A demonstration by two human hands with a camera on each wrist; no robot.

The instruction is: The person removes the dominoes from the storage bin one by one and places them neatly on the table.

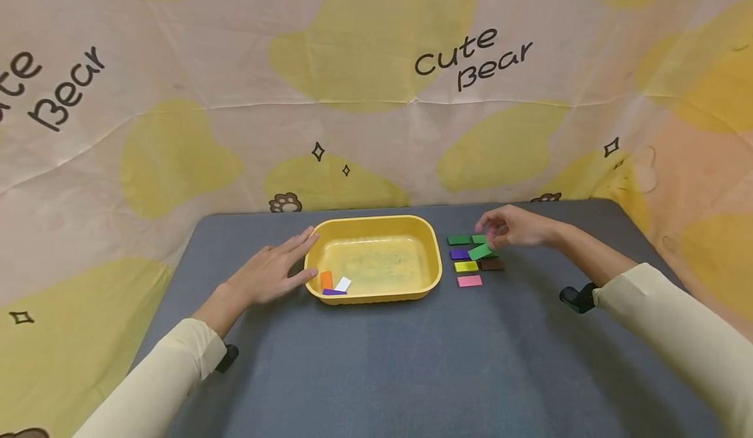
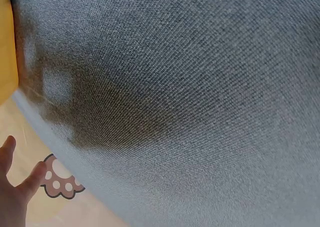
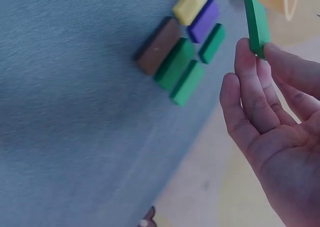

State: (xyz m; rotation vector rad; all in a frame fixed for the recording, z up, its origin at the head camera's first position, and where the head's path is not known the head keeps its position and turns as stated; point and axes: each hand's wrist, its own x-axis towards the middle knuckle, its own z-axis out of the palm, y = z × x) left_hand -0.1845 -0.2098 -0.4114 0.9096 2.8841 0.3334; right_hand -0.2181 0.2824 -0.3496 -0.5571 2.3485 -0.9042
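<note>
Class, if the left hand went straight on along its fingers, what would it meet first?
Probably the yellow tray, at its left rim; whether the left hand touches it now is hard to tell.

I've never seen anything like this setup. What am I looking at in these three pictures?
No robot here: these are a person's bare hands. The wide picture comes from a camera worn on the head; the other two, from cameras on each wrist. On the grey table sits a yellow tray with an orange block, a white block and a purple block inside. To its right lie three green blocks, a second purple block, a yellow block, a brown block and a pink block. The right hand pinches another green block above them; the left hand is at the tray's left rim, fingers extended.
</note>
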